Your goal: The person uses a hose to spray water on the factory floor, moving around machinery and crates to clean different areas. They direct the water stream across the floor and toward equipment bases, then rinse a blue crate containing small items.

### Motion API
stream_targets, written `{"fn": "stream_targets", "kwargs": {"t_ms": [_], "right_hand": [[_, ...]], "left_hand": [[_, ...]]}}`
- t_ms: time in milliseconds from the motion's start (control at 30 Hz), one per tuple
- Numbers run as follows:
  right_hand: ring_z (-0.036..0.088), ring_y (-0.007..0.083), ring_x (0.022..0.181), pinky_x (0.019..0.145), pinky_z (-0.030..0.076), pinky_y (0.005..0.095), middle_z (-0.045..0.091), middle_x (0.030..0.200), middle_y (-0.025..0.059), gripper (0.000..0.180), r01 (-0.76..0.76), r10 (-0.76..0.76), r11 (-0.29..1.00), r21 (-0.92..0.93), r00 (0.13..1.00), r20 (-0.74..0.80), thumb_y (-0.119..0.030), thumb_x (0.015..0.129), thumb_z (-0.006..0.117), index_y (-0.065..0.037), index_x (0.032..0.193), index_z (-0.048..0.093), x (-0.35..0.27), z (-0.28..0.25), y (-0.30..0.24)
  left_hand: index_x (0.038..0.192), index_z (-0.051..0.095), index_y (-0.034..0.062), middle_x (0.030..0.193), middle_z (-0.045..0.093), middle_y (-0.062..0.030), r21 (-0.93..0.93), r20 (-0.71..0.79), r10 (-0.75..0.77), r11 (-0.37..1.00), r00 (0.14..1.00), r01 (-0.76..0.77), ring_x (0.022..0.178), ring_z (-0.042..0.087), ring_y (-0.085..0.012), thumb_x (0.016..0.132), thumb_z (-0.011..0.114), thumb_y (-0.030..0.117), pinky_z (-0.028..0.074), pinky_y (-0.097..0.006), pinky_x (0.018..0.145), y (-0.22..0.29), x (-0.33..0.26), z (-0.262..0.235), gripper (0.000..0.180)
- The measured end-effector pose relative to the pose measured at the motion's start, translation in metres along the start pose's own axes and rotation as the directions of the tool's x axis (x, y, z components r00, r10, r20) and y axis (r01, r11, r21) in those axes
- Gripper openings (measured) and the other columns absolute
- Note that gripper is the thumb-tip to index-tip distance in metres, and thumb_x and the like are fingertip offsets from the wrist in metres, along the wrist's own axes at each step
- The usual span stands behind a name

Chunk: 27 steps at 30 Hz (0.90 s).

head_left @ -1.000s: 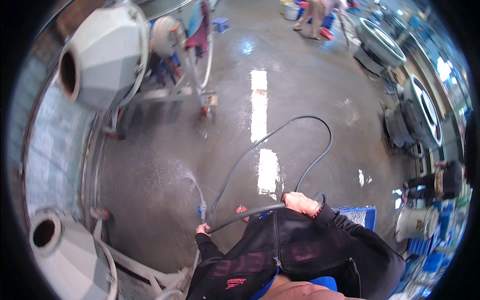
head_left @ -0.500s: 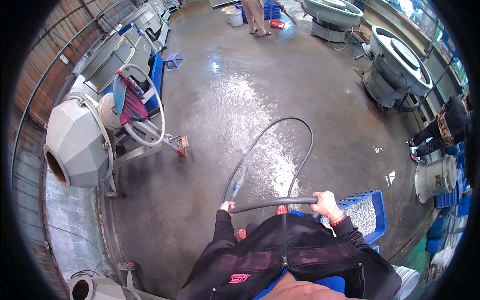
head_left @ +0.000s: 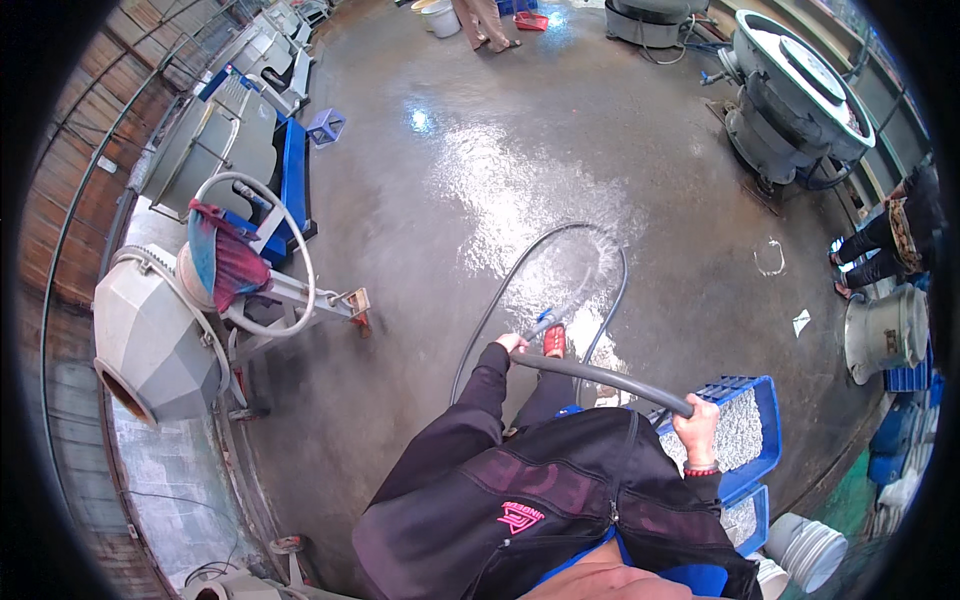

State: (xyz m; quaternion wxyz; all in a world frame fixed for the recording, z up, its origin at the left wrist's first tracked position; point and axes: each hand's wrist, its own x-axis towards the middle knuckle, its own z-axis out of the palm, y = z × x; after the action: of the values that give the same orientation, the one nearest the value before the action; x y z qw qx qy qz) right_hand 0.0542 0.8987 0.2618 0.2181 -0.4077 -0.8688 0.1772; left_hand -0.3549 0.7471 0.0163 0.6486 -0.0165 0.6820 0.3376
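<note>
A thick dark hose (head_left: 600,375) runs between my two hands in front of my body. My left hand (head_left: 513,343) is closed round it near the outlet end, where a blue valve (head_left: 545,318) shows just beyond the fingers. From there a spray of water (head_left: 580,290) goes out onto the wet floor ahead. My right hand (head_left: 697,425), with red beads at the wrist, grips the hose farther back, beside a blue crate of small white pieces (head_left: 745,430). The rest of the hose lies in a wide loop on the floor.
A grey mixer drum (head_left: 160,340) on a wheeled frame stands at left, a cloth (head_left: 235,255) hanging by its handwheel. Round tub machines (head_left: 800,90) line the right. Another person's legs (head_left: 483,22) are far ahead, and someone (head_left: 895,235) stands at right. White buckets (head_left: 808,550) sit near my right.
My left hand has moved forward and right, swinging the spray rightward. My right hand has shifted right and slightly back. My body has turned, and a red shoe now shows ahead.
</note>
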Motion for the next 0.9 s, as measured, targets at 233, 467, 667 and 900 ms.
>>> {"fn": "stream_targets", "kwargs": {"t_ms": [233, 467, 667, 900], "right_hand": [[0.056, 0.0361, 0.054, 0.054, 0.044, 0.0405, 0.053, 0.054, 0.0156, 0.005, -0.227, 0.221, 0.973, -0.052, 0.970, -0.099, -0.009, 0.060, 0.058, -0.006, 0.062, 0.055, 0.077, 0.023, 0.041], [0.052, 0.0343, 0.050, 0.051, 0.041, 0.0403, 0.048, 0.051, 0.0141, 0.013, -0.328, 0.293, 0.937, -0.119, 0.926, -0.239, -0.007, 0.064, 0.058, -0.007, 0.060, 0.046, 0.174, 0.024, 0.047], [0.048, 0.0289, 0.052, 0.054, 0.035, 0.0377, 0.043, 0.054, 0.0079, 0.024, -0.114, 0.039, 0.920, -0.376, 0.979, -0.202, -0.010, 0.071, 0.065, -0.009, 0.062, 0.042, 0.295, -0.031, 0.055], [0.048, 0.0275, 0.060, 0.063, 0.037, 0.0398, 0.043, 0.060, 0.0096, 0.022, 0.250, -0.354, 0.821, -0.513, 0.928, -0.116, -0.006, 0.064, 0.064, -0.009, 0.066, 0.042, 0.403, -0.103, 0.046]], "left_hand": [[0.068, 0.050, 0.0113, 0.051, 0.046, 0.0039, 0.168, 0.124, -0.080, 0.984, 0.989, 0.058, 0.042, 0.044, -0.0104, 0.079, 0.056, 0.012, 0.037, -0.032, 0.042, 0.149, 0.091, 0.042, 0.012], [0.073, 0.057, 0.0045, 0.053, 0.050, 0.0016, 0.417, 0.177, -0.027, 0.908, 0.984, -0.050, 0.041, 0.045, -0.0105, 0.076, 0.055, 0.008, 0.037, -0.028, 0.041, 0.280, 0.169, 0.078, 0.006], [0.069, 0.054, 0.0061, 0.055, 0.049, 0.0003, 0.242, 0.403, -0.066, 0.970, 0.913, -0.037, 0.045, 0.046, -0.0099, 0.081, 0.052, 0.015, 0.035, -0.024, 0.046, 0.364, 0.205, 0.121, 0.015], [0.069, 0.049, 0.0062, 0.053, 0.046, -0.0022, -0.177, 0.522, -0.100, 0.959, 0.847, 0.222, 0.044, 0.045, -0.0152, 0.077, 0.049, 0.003, 0.042, -0.032, 0.047, 0.391, 0.167, 0.175, 0.009]]}}
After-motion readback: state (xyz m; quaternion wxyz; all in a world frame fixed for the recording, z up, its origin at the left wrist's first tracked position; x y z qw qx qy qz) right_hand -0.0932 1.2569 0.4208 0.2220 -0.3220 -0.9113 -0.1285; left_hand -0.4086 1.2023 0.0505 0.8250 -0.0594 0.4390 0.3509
